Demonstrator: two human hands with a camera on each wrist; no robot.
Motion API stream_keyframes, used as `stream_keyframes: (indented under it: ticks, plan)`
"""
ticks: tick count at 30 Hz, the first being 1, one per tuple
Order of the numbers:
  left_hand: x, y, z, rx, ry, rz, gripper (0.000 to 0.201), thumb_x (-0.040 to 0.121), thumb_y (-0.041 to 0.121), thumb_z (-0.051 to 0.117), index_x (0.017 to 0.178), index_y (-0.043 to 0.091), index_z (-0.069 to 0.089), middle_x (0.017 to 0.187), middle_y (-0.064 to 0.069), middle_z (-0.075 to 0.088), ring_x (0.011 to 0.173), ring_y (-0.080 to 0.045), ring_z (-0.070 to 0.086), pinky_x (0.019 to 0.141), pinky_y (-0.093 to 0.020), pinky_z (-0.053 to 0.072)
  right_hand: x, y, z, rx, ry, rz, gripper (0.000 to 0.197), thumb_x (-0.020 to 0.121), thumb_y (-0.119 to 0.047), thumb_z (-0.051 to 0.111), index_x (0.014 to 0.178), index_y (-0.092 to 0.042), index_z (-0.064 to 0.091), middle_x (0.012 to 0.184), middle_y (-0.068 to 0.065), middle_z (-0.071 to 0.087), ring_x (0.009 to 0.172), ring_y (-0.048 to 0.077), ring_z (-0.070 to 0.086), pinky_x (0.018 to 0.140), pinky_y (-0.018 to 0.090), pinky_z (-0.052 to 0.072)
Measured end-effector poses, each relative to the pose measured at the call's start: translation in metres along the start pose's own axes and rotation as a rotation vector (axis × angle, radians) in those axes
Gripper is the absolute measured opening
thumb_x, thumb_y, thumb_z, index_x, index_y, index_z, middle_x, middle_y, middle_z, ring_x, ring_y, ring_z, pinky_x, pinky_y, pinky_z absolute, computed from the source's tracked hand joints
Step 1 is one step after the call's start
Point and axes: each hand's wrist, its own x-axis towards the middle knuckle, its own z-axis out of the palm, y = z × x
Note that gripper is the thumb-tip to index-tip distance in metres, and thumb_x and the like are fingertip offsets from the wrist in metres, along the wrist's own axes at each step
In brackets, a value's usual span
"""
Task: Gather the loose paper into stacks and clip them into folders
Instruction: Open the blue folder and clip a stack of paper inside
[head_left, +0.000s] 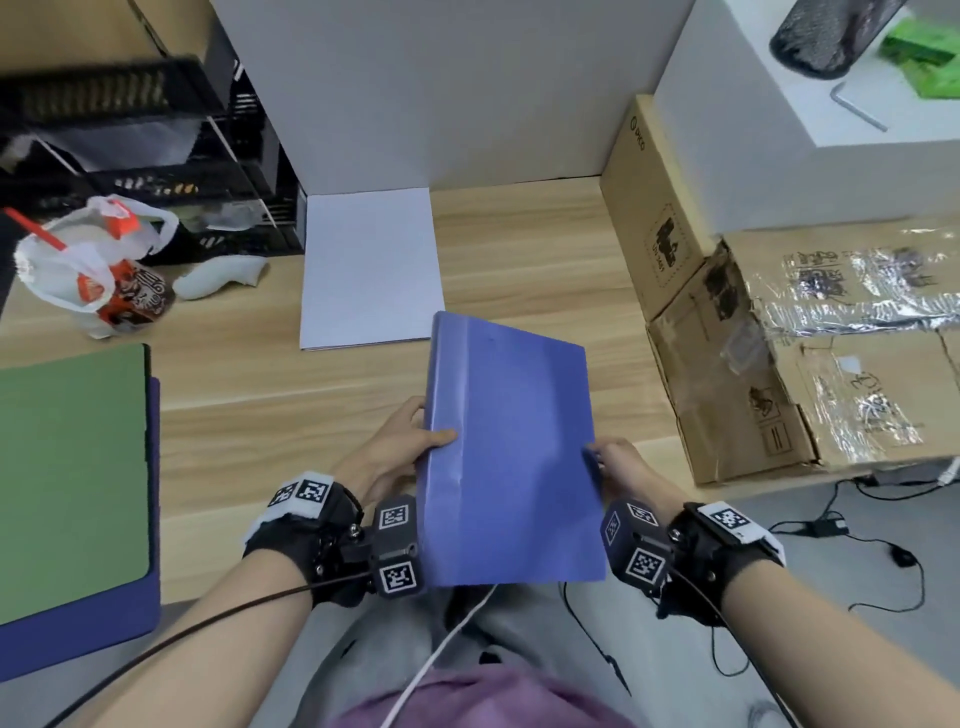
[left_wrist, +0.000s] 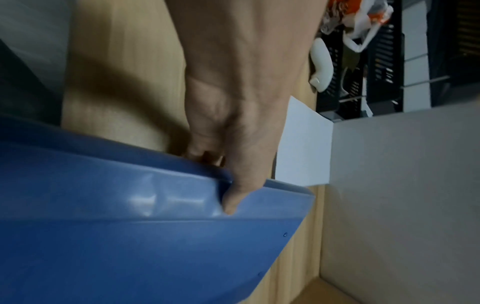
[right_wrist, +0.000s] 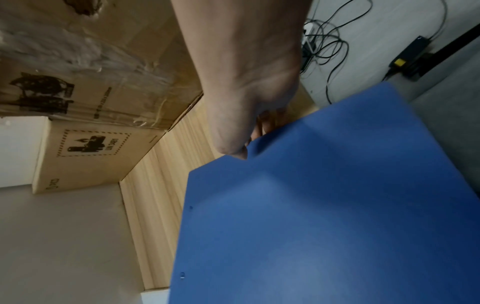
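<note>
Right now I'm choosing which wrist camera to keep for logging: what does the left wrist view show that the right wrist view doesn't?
Only the left wrist view shows the left hand with its thumb pressed on the blue folder, the white paper stack and the black trays. Only the right wrist view shows the right hand gripping the folder's other edge, the cardboard boxes and floor cables. Both show the folder and wooden desk.

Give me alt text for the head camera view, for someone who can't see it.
Two hands hold a closed blue folder above a wooden desk: the left hand grips its left edge, the right hand its right edge. A white paper stack lies beyond it, a green folder at left, cardboard boxes at right.
</note>
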Motion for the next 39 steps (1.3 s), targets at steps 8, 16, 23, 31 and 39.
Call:
stream_keyframes:
  ticks: [8,16,23,31,39]
  plan:
    - [0.011,0.054,-0.001,-0.217,0.156,0.259,0.020,0.091,0.010,0.064,0.111,0.013,0.059,0.084,0.002,0.073,0.061,-0.007,0.070,0.052,-0.020,0.054,-0.020,0.006,0.015,0.173,-0.124,0.008,0.030,0.102,-0.028,0.045,0.089,-0.007,0.061,0.059,-0.002,0.069,0.045,0.006,0.064,0.038,0.014,0.044]
    - [0.055,0.102,0.014,-0.274,0.247,0.181,0.026,0.096,0.020,0.059,0.119,0.009,0.058,0.089,-0.004,0.065,0.068,-0.014,0.062,0.044,-0.020,0.052,-0.021,-0.001,-0.005,0.392,-0.108,0.080,0.023,0.099,-0.015,0.050,0.118,-0.002,0.052,0.083,0.013,0.072,0.060,0.026,0.073,0.052,0.034,0.060]
    - [0.099,0.103,0.035,-0.172,0.124,0.016,0.031,0.098,0.005,0.045,0.127,0.006,0.055,0.093,-0.005,0.066,0.075,-0.018,0.064,0.059,-0.027,0.057,0.018,-0.025,-0.015,0.579,-0.004,0.179,0.018,0.101,-0.006,0.045,0.117,0.002,0.048,0.076,0.023,0.067,0.049,0.025,0.070,0.046,0.034,0.059]
    - [0.133,0.108,0.061,-0.031,0.155,0.056,0.042,0.092,-0.002,0.046,0.130,0.016,0.053,0.115,0.002,0.068,0.095,-0.012,0.068,0.073,-0.022,0.053,0.071,-0.072,-0.030,0.800,-0.121,0.252,0.025,0.102,-0.010,0.039,0.114,0.007,0.052,0.115,0.028,0.058,0.089,0.035,0.062,0.058,0.038,0.059]
    - [0.158,0.122,0.095,-0.072,0.177,0.092,0.043,0.086,-0.010,0.045,0.116,0.017,0.060,0.099,0.009,0.072,0.084,-0.005,0.072,0.065,-0.016,0.054,0.091,-0.103,-0.025,0.678,-0.281,0.325,0.023,0.102,-0.006,0.033,0.112,0.008,0.049,0.138,0.034,0.045,0.131,0.043,0.044,0.103,0.046,0.040]
